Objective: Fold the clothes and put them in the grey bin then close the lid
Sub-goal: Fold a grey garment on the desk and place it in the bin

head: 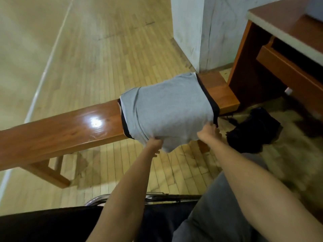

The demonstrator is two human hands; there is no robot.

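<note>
Fingers of the left hand (154, 143) and the right hand (210, 131) curl round the near hem of a grey garment (167, 107), pinching it where it overhangs the near edge of the bench (61, 131). The garment lies spread across the bench toward its right end. Dark clothes (253, 131) lie heaped on the floor just past that end, below a wooden desk (288, 55).

A shirt (167, 109) lies on the bench (61, 131) at centre. A desk (279, 49) stands upper right, with a cloth heap (251, 133) below it.
</note>
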